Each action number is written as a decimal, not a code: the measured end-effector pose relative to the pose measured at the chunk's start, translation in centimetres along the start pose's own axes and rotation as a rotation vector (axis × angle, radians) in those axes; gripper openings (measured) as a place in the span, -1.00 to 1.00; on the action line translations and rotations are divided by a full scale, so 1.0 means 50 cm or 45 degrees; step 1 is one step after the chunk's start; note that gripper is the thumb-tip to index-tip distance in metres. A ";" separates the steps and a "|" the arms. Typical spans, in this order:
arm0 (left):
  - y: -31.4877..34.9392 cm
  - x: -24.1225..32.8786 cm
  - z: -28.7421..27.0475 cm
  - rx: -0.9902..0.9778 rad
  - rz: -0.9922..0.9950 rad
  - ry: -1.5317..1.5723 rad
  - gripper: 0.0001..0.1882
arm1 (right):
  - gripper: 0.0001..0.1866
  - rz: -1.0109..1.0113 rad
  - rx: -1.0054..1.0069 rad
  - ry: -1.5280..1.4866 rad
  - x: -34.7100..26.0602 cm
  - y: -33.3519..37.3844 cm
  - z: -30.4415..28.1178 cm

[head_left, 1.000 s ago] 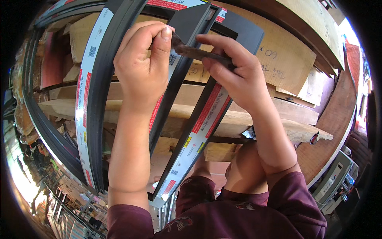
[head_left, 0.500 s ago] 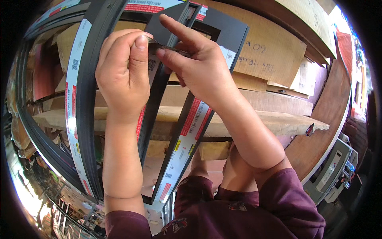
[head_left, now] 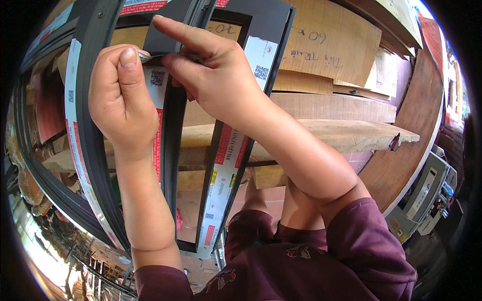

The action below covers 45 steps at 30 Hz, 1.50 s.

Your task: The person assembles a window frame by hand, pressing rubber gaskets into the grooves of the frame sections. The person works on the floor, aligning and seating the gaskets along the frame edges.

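Observation:
My left hand [head_left: 118, 100] is a closed fist, its thumb laid along the bent index finger. A small silvery tip [head_left: 144, 56] sticks out between them toward my right hand; what it belongs to is too small to name. Beside it, my right hand [head_left: 226, 80] has its index finger stretched out and the other fingers curled in. Its thumb points at the silvery tip, and something thin seems to lie between thumb and fingers, mostly hidden. Both hands are over a dark metal frame [head_left: 95, 135] with white and red film strips [head_left: 233, 145] along its bars.
Behind the frame are wooden boards [head_left: 341, 45] with handwriting and a thick wooden beam [head_left: 311, 133]. A grey box-shaped machine [head_left: 419, 190] stands at the right. More dark frame bars [head_left: 25, 115] curve along the left, beside clutter on the ground.
Both hands have shifted left in the picture, still close together in a similar pose. The frame also appears farther left. The silvery tip at my left hand now shows more clearly.

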State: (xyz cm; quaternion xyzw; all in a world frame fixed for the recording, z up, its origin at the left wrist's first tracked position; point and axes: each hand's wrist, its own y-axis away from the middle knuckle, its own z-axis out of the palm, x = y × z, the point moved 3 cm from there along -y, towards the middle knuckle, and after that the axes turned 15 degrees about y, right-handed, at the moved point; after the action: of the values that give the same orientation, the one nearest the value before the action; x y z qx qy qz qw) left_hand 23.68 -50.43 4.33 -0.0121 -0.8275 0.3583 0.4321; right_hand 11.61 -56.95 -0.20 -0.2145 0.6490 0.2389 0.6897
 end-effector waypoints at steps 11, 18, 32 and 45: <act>0.004 0.001 -0.002 0.011 -0.080 0.070 -0.75 | -0.57 -0.293 0.280 0.078 0.019 0.001 0.020; 0.006 -0.003 -0.001 0.054 -0.019 0.091 -0.76 | -0.60 -0.053 0.172 -0.123 0.012 0.004 0.016; 0.022 0.018 -0.011 0.158 0.170 0.255 -0.73 | -0.70 0.030 0.344 -0.141 0.007 -0.017 -0.008; 0.003 0.037 -0.015 0.016 0.296 0.094 -0.57 | -0.61 -0.300 0.835 0.067 0.016 -0.012 -0.227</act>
State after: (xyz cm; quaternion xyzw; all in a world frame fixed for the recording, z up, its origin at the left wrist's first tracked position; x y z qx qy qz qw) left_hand 23.02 -49.29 5.82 -0.1184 -0.8018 0.4104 0.4180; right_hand 3.02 -64.25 -1.73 -0.0610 0.6794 -0.0692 0.7279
